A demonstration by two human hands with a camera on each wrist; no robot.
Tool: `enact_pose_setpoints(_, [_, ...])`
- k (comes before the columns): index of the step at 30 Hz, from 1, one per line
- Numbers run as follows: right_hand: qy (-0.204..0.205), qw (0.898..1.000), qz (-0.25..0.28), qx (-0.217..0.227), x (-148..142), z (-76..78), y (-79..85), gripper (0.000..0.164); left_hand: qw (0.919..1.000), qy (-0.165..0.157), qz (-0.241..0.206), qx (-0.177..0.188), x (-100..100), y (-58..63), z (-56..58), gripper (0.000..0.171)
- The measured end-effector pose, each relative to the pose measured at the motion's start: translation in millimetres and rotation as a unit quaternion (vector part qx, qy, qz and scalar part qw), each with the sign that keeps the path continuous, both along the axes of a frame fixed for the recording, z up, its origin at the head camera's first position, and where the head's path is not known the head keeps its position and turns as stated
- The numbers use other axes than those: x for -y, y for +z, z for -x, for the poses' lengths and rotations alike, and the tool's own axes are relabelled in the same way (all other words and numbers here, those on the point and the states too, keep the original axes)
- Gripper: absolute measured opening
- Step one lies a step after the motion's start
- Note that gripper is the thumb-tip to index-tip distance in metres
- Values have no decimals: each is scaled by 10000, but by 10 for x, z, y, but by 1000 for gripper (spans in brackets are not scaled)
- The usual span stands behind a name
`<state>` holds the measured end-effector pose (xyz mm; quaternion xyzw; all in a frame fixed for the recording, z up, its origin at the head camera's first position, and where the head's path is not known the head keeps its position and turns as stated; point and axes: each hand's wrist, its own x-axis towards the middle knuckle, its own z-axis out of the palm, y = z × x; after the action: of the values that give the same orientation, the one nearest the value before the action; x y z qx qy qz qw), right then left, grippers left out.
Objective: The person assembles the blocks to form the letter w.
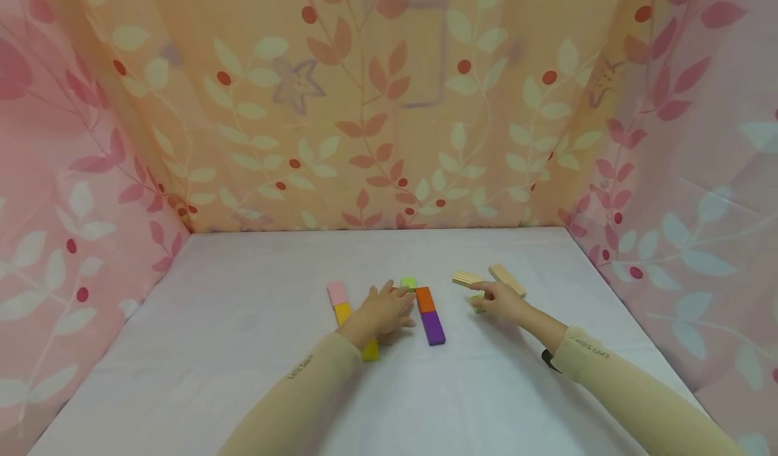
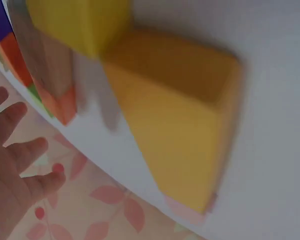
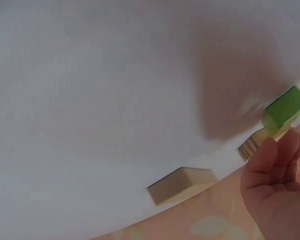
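My left hand (image 1: pixel 381 314), fingers spread, is over the blocks at the middle of the table and partly hides them. Beside it lie a pink block (image 1: pixel 336 292), an orange-yellow block (image 1: pixel 343 312) and a yellow block (image 1: pixel 371 350). In the left wrist view the fingers hold nothing, and a brown-and-orange block (image 2: pixel 52 70) shows near them. My right hand (image 1: pixel 500 303) pinches a green block (image 3: pixel 286 107) between thumb and fingers. Close beyond the fingertips lies a striped wooden block (image 1: pixel 467 279).
An orange block (image 1: pixel 425 300) and a purple block (image 1: pixel 433 328) lie end to end between the hands. A light green block (image 1: pixel 408 283) is just behind them. A plain wooden block (image 1: pixel 507 280) lies beyond the right hand. Patterned cloth (image 1: pixel 377 105) encloses the white table (image 1: pixel 231 348).
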<state>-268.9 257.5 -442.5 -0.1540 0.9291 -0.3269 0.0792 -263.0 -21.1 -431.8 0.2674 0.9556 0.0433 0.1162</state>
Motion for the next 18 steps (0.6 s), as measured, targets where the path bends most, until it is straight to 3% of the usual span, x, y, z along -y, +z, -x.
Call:
enact_pose_setpoints(8, [9, 9987, -305, 417, -133, 80, -63, 46, 9979, 287, 348, -463, -353, -88, -52, 72])
enact_pose_setpoints(14, [144, 9998, -127, 102, -150, 114, -101, 25, 9956, 424, 563, -621, -429, -137, -42, 73])
enact_pose_setpoints(18, [24, 9996, 167, 225, -132, 98, -97, 25, 9949, 431, 664, -632, -454, -137, -27, 72])
